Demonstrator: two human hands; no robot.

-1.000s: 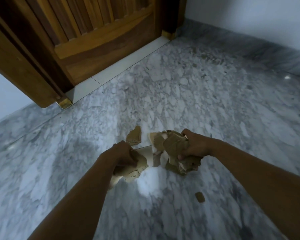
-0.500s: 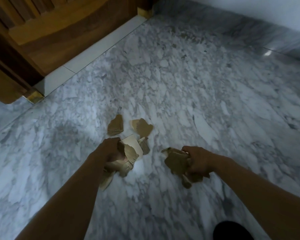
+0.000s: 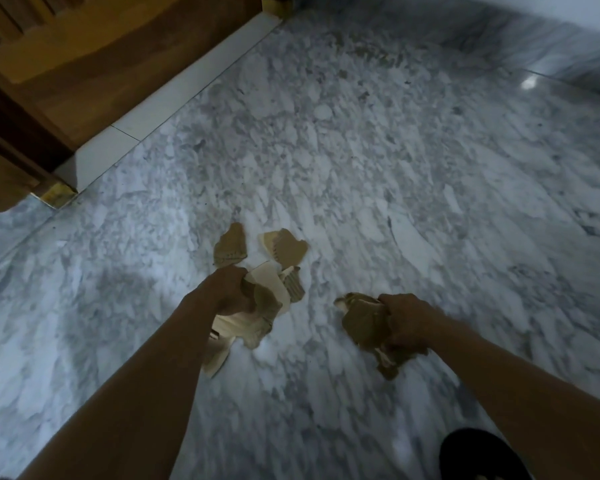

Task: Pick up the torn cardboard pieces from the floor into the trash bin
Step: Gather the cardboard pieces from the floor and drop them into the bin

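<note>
Head view, looking down at the grey-white marble floor [image 3: 361, 150].

Left hand [image 3: 227, 291]: you have it curled into a fist, fingers clamped round a bunch of torn tan and pale cardboard pieces [image 3: 253, 320]. The pieces jut out to the right of the fist and trail below it along your forearm.

Right hand [image 3: 407, 320]: also clenched, gripping a wad of brown torn cardboard [image 3: 364, 323]. The wad sticks out to the left of your knuckles and hangs below the palm.

Your hands are well apart. Cannot tell whether either bundle touches the floor.

Loose on the floor, just beyond your left hand:
- a brown leaf-shaped cardboard scrap [image 3: 231, 249], lying flat
- a brown and cream jagged cardboard scrap [image 3: 286, 247], just beside the first, on its right
- a small ribbed corrugated scrap [image 3: 293, 287], nearer to you, partly behind the left-hand bunch

Surroundings: a brown wooden door [image 3: 66, 64] stands at upper left, with a white threshold strip [image 3: 174, 95] along its foot. A black rounded shape [image 3: 478, 455] sits at the lower right edge, under your right forearm; what it is cannot be told.
</note>
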